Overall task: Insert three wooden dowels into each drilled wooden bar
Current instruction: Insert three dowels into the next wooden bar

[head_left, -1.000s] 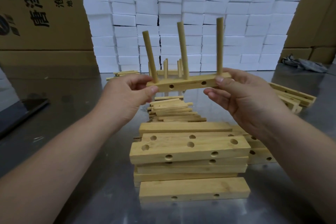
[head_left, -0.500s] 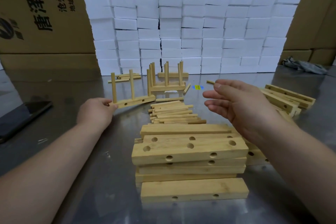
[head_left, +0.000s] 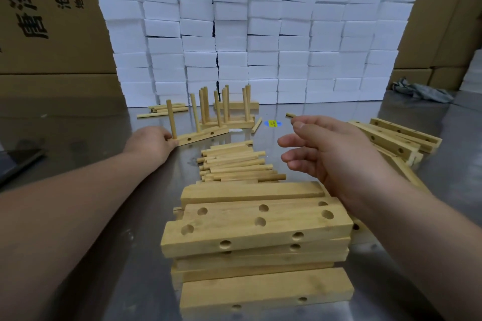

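Note:
A wooden bar with three upright dowels (head_left: pixel 200 135) stands on the steel table (head_left: pixel 91 138) left of centre. My left hand (head_left: pixel 150 142) holds its left end, fingers curled round it. My right hand (head_left: pixel 328 151) hovers above the table with its fingers loosely spread and nothing in it. A heap of loose dowels (head_left: pixel 234 163) lies between the hands. Close to me sits a stack of drilled bars (head_left: pixel 255 232) without dowels. Two more finished bars (head_left: pixel 229 112) stand behind the one I hold.
More drilled bars (head_left: pixel 396 138) lie at the right. A few spare dowels (head_left: pixel 164 109) rest at the back left. A wall of white foam blocks (head_left: pixel 255 41) closes the table's far side, with cardboard boxes (head_left: pixel 52 21) behind. A dark phone (head_left: pixel 18 161) lies at the left edge.
The bar with three dowels went from both hands in the air down to the table at the left. My right hand let go of it and stays raised; the left still holds its end.

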The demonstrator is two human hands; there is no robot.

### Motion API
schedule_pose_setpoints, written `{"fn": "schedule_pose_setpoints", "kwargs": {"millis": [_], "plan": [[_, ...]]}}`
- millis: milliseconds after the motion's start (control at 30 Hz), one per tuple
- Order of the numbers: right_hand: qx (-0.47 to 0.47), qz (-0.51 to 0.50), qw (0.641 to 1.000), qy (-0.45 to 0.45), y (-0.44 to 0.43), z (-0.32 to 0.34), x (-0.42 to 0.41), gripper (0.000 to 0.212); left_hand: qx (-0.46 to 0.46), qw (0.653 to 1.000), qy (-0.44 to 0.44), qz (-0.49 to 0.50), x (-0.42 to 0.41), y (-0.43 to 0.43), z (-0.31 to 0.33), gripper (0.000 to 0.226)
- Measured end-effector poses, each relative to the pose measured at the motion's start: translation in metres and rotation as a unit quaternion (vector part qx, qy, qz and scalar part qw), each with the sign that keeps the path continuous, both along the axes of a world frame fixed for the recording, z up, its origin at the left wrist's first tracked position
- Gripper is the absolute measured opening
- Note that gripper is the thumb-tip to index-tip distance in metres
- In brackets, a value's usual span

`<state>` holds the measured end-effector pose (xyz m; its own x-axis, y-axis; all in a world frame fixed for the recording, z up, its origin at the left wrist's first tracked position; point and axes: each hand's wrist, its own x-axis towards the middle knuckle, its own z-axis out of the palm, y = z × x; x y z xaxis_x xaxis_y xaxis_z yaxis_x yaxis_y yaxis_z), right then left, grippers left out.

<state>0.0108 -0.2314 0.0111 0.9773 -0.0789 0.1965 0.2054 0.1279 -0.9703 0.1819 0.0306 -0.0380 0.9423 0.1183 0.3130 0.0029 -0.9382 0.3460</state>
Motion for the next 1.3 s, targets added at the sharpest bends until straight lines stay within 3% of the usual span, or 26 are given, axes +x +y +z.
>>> {"fn": "schedule_pose_setpoints", "kwargs": {"millis": [267, 833, 933, 1033, 1300], "plan": [[-0.011, 0.008, 1.0, -0.01, 0.001, 0.0, -0.002, 0.007, 0.039, 0.998, -0.015, -0.05, 0.036, -0.024, 0.0, 0.032], [-0.007, -0.002, 1.0, -0.019, 0.001, 0.005, -0.006, 0.009, 0.074, 0.996, -0.035, -0.037, 0.06, -0.043, 0.0, 0.034], [-0.01, -0.011, 1.0, -0.014, -0.001, 0.005, -0.005, 0.01, 0.024, 0.998, -0.051, -0.021, 0.05, -0.045, 0.0, 0.038], [-0.009, -0.014, 1.0, -0.008, -0.001, 0.005, -0.005, 0.011, -0.02, 0.997, -0.068, -0.031, 0.032, -0.049, 0.001, 0.024], [-0.031, -0.031, 0.999, 0.025, -0.003, 0.007, -0.005, 0.01, -0.206, 0.975, -0.037, -0.074, -0.026, -0.052, 0.006, 0.023]]}}
